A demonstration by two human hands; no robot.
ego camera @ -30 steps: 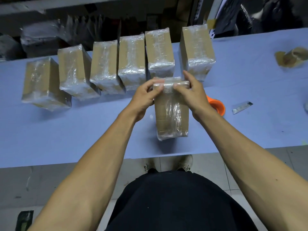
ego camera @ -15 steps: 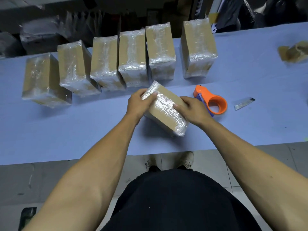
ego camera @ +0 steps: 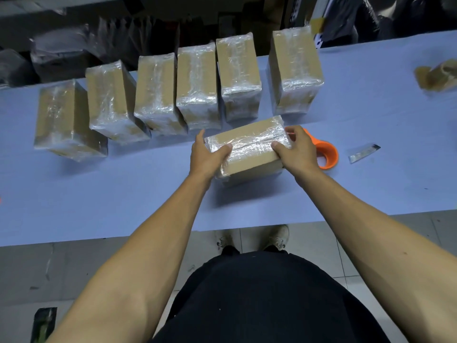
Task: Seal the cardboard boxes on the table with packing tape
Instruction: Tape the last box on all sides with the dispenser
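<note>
Gripping a taped cardboard box [ego camera: 249, 147] from both ends, w/ left hand [ego camera: 206, 154] on its left end, thumb curled over the top face, and right hand [ego camera: 298, 151] on its right end, thumb on top, fingers wrapped behind. Box lies lengthwise across the view, slightly tilted, near-centre of the blue table [ego camera: 123, 194]; can't tell if its underside fully rests on the surface. Clear tape covers its top, wrinkled and shiny, w/ bare cardboard on the near side face.

Behind it, a row of six wrapped boxes [ego camera: 197, 87] along the table's far edge, each covered in clear tape. The five on the left sit close together, some touching; the sixth box [ego camera: 295, 70] stands apart at the right end, just behind the held box.

Orange tape dispenser [ego camera: 327, 151] lies on the table just beside the right hand, partly hidden by it. Small cutter blade [ego camera: 363, 153] further right, apart from the dispenser. Crumpled brown tape wad [ego camera: 437, 75] at far right edge of the table. Person's dark clothing and shoes [ego camera: 278, 236] visible below the table's near edge, on a tiled floor.
</note>
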